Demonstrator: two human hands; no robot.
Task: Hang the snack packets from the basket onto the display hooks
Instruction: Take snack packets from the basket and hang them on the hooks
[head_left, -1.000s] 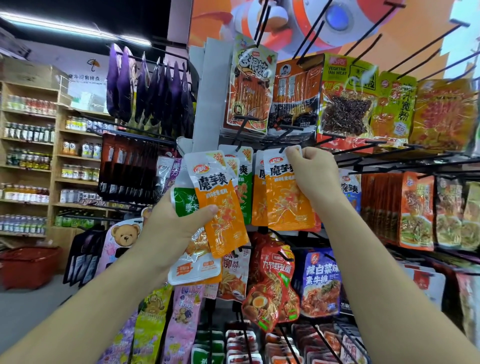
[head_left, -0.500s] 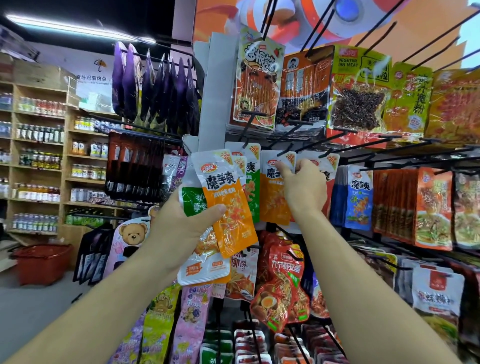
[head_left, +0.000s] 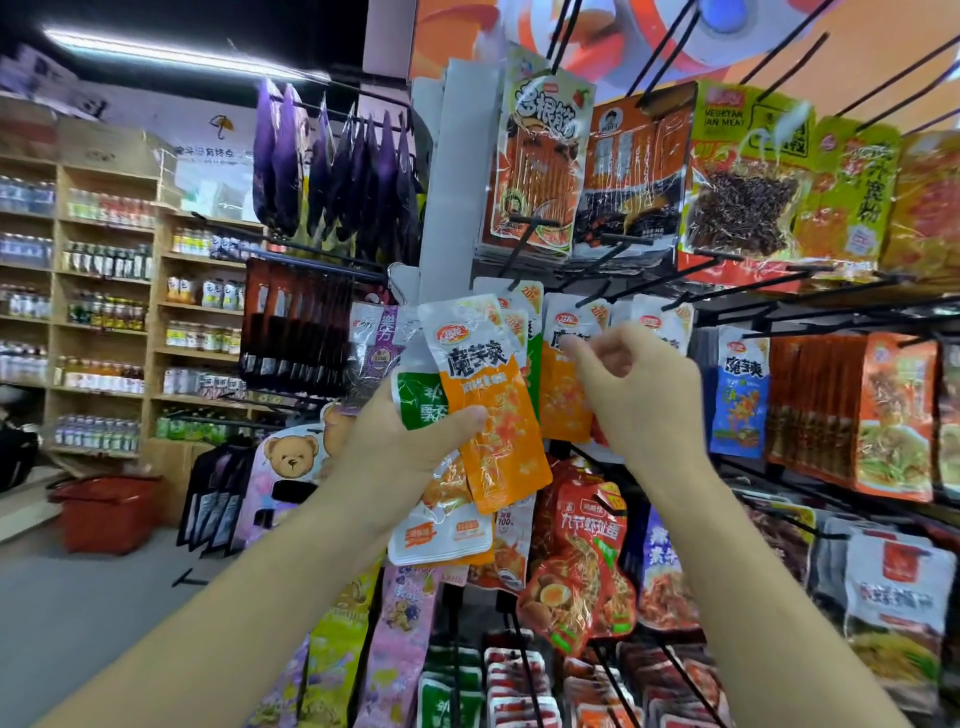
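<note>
Shop display rack (head_left: 447, 171) ahead. Your left hand (head_left: 410, 447) clamps an orange snack packet (head_left: 488, 410) with others; your right hand (head_left: 644, 395), fingers loosely curled, empty, hovers just right of it.

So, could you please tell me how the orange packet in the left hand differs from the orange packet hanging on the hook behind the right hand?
The held orange packet is gripped by the left hand; the hanging orange packet hangs from a hook. The held one tilts and shows fully; the hanging one hangs straight, partly hidden behind the right hand, which is empty. Both share an orange body, a white top and a red logo.
</note>
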